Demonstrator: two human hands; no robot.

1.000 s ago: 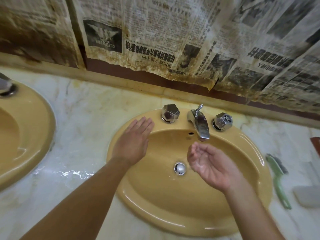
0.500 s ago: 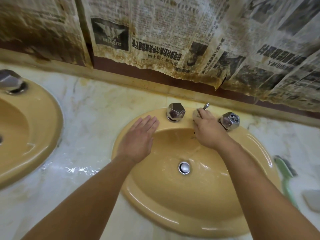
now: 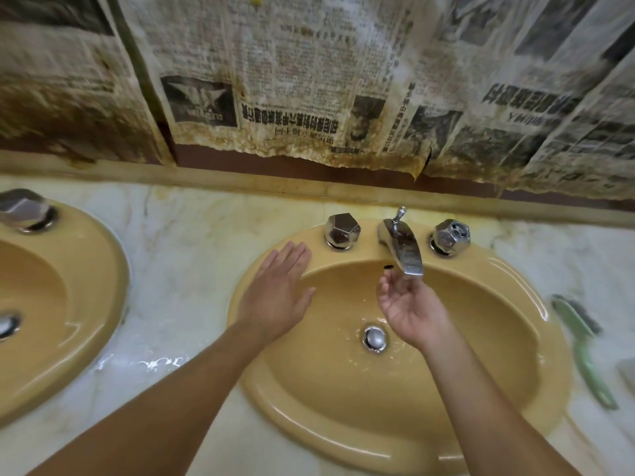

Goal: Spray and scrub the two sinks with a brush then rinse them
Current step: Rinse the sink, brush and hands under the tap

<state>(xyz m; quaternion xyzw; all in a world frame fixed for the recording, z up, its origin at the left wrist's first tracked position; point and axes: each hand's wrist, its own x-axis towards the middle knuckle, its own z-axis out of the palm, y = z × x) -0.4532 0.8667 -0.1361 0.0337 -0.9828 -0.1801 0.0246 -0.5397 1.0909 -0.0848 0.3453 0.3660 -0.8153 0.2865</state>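
A mustard-yellow sink fills the middle, with a chrome faucet, two faceted chrome knobs and a drain plug. Water ripples in the basin. My left hand rests flat, palm down, on the sink's left rim. Cupped palm up just under the spout, my right hand holds nothing. A second yellow sink lies at the left edge. The green scrub brush lies on the counter right of the sink.
The marble counter between the sinks is wet. Stained newspaper covers the wall behind. A pale object sits at the right edge beside the brush.
My right hand came down from the top of the faucet and now sits cupped under the spout. The left hand stayed on the rim. The view shifted slightly right.
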